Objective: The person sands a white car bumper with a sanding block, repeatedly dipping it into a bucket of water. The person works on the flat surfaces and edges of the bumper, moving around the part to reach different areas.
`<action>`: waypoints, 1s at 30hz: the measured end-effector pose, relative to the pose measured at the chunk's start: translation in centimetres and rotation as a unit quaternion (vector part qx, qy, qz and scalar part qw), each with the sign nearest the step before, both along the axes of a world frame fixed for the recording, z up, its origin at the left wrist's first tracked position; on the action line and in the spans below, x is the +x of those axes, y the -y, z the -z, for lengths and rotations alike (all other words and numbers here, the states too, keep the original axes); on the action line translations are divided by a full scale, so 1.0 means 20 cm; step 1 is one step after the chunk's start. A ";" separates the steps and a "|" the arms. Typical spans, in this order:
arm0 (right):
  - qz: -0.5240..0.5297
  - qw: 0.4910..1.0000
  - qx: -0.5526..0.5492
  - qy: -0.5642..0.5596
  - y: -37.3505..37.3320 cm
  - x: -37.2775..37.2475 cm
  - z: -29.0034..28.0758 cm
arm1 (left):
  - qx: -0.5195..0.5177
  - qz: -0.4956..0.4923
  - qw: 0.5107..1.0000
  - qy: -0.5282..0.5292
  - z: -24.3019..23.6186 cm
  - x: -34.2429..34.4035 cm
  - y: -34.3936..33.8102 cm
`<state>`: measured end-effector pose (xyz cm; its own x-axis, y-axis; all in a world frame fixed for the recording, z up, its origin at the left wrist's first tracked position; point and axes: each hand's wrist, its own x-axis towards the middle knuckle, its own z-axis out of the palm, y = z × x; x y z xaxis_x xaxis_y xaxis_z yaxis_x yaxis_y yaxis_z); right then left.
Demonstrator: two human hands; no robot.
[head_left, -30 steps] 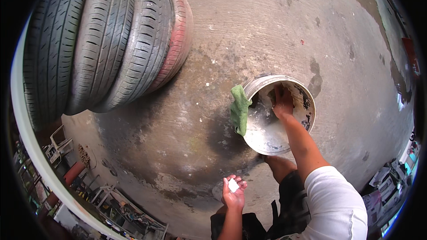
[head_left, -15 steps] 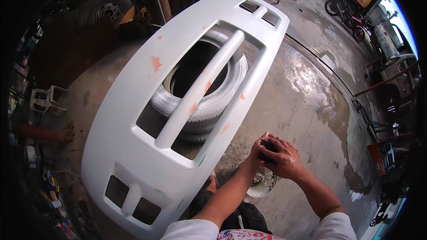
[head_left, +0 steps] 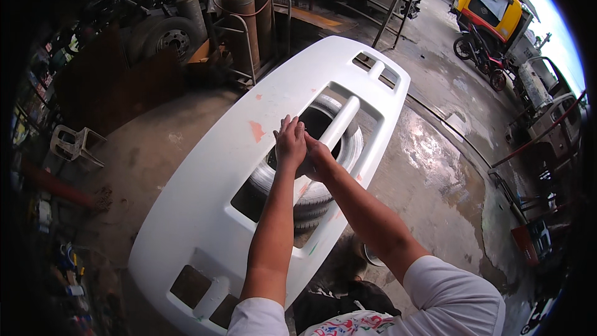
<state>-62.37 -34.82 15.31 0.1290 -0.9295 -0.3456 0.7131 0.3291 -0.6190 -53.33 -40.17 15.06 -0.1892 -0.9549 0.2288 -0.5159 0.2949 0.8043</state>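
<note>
Wears white sleeves at the lower edge, and dark clothing beside the nearer long side of a white bumper. Stretches 2 bare forearms over that bumper, long axis running from lower left, close by, to upper right, farther off. Slants the right forearm across the nearer long side; runs the left nearly straight up.

Holds left hand and right hand together over the large middle opening, with the bumper below and around the fingers. Extends the left fingers straight, side by side, and turns the right fingers in toward the left palm; cannot tell about any grip between the palms, nor about contact with the bumper. Has the left hand nearer to the largest orange patch, just beside it on the left; has the right hand nearer to the central bar, aligned with the long axis.

Shows a pale tyre through the opening, then, well apart beyond, a brown gas cylinder, a motorcycle and a yellow vehicle.
</note>
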 end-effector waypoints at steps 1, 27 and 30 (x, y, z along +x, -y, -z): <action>-0.026 0.997 0.066 -0.039 0.06 0.02 0.05 | 0.051 -0.031 0.998 0.000 0.04 0.02 0.02; -0.025 0.493 -0.283 -0.823 1.19 -0.28 0.77 | -0.052 -0.426 0.903 0.016 0.88 0.19 0.15; -0.261 0.432 -0.577 -0.642 0.99 0.03 0.83 | -0.039 -0.234 0.970 0.049 0.78 -0.09 -0.07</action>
<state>-61.70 -54.69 -1.23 0.8159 -0.5383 0.2110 -0.4473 -0.8189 -0.3596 -55.05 -38.81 -0.63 0.2371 -0.9220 0.3061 -0.6810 0.0670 0.7292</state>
